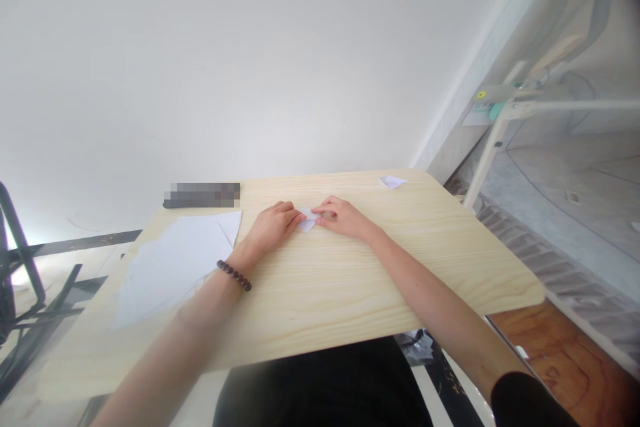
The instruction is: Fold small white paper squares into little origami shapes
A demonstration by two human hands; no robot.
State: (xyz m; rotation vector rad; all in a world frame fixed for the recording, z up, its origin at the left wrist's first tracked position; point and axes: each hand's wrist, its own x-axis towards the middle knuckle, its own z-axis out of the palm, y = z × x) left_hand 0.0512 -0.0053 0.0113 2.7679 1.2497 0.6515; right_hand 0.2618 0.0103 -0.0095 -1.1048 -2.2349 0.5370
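A small piece of folded white paper (309,219) lies on the light wooden table near its middle, between my two hands. My left hand (274,227) is closed, its thumb and fingers pinching the paper's left side. On the right side, my right hand (343,217) grips the paper's edge between thumb and index finger. The fingers cover part of the paper, so its full shape is hidden. A beaded bracelet (234,275) is around my left wrist.
White paper sheets (175,253) lie on the table's left part, beside my left forearm. A dark, blurred-out long object (203,195) sits behind them. Another folded paper (393,182) rests at the back right. The wall stands behind the table (310,300); a white metal frame (487,160) is at right.
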